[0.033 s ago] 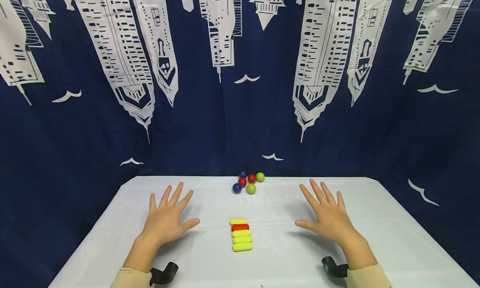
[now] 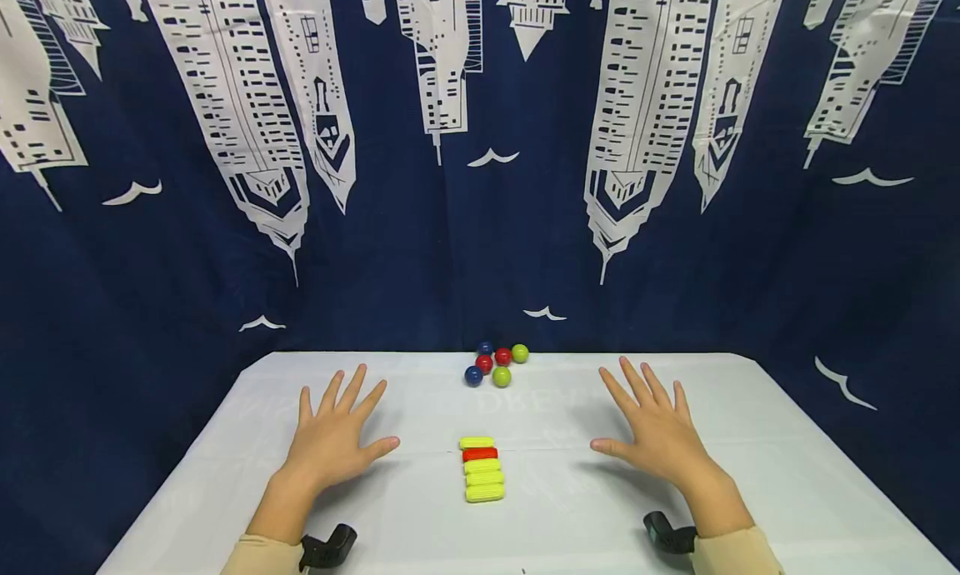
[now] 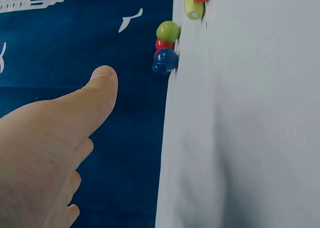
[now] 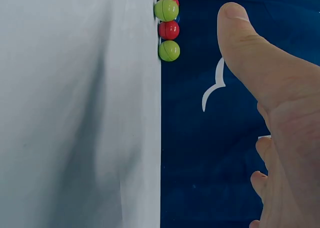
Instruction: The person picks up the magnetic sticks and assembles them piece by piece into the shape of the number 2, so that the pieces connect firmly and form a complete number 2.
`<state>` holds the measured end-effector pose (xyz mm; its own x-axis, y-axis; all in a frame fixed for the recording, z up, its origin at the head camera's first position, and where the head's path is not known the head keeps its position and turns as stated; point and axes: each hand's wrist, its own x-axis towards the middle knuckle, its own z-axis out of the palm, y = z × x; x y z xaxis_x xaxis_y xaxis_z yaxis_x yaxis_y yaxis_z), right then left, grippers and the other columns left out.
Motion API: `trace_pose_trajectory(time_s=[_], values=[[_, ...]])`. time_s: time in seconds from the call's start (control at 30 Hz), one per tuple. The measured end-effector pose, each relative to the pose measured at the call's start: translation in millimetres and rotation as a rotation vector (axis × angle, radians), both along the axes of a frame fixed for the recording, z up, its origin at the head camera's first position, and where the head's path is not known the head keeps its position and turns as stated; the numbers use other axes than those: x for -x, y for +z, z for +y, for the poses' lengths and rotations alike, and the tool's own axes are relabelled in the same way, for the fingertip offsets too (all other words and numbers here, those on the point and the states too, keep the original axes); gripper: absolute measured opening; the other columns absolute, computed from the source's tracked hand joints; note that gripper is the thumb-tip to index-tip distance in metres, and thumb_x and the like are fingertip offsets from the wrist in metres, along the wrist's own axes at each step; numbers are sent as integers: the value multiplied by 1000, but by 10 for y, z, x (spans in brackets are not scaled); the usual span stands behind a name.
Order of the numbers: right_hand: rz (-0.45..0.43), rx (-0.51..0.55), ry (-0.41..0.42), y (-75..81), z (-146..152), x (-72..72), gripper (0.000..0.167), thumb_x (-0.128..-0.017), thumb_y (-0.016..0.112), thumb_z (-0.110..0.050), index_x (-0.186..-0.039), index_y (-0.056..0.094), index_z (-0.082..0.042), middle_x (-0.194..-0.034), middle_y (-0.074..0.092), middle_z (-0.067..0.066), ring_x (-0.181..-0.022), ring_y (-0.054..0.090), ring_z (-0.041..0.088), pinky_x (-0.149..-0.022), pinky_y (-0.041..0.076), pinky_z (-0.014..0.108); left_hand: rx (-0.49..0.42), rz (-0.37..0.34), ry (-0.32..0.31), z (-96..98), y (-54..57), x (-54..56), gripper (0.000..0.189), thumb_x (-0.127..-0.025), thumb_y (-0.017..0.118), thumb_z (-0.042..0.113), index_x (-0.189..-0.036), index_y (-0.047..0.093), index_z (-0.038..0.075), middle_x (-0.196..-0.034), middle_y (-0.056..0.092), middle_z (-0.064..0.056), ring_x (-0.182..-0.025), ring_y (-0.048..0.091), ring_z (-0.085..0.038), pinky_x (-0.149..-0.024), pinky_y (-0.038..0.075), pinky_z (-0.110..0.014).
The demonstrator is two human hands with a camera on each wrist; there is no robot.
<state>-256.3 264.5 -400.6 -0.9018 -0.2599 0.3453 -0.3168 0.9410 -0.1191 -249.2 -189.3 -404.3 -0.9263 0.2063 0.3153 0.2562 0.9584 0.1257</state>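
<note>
My left hand (image 2: pixel 330 437) hovers over the left side of the white table, fingers spread and straight, holding nothing. Mirroring it on the right, my right hand (image 2: pixel 656 433) is also spread and empty. Between them lies a column of short cylinders: several yellow ones (image 2: pixel 485 492) and one red cylinder (image 2: pixel 480 454), second from the far end. Ribbing shows on a yellow cylinder (image 3: pixel 194 7) in the left wrist view. Near the far edge sit small glossy balls, two each of blue (image 2: pixel 473 376), red (image 2: pixel 503 357) and green (image 2: pixel 502 377).
A white cloth covers the table (image 2: pixel 555 517). Behind its far edge hangs a dark blue curtain (image 2: pixel 450 250) printed with white buildings and birds. Black wrist devices (image 2: pixel 330 547) sit on both forearms, by the beige sleeves (image 2: pixel 262 556).
</note>
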Motion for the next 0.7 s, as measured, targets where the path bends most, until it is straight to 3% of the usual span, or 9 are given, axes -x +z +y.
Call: trace_pose_trajectory(time_s=[0.2,0.5,0.7], values=[[-13,13,11,-6,-17,-8,102,-78,76,-59,-159,26,-24,-168,14,13,-151,14,47,-113,4,76,-8,7,-11,-9,-33,-14,82,-84,66,64,-152,43,23,-166,22,-12,-152,17,-45,-112,1,-77],[-17,27,15,-16,-10,-12,101,-79,76,-58,-159,25,-23,-168,15,14,-150,16,48,-113,5,75,4,11,-15,6,49,-23,79,-87,66,60,-152,43,21,-166,23,-14,-152,19,-44,-114,3,-75],[39,50,25,-16,-45,25,92,-81,78,-48,-156,33,-19,-161,30,20,-143,31,48,-111,20,72,-26,33,-31,15,29,8,75,-86,70,55,-147,49,16,-161,34,-18,-149,28,-44,-114,7,-73]])
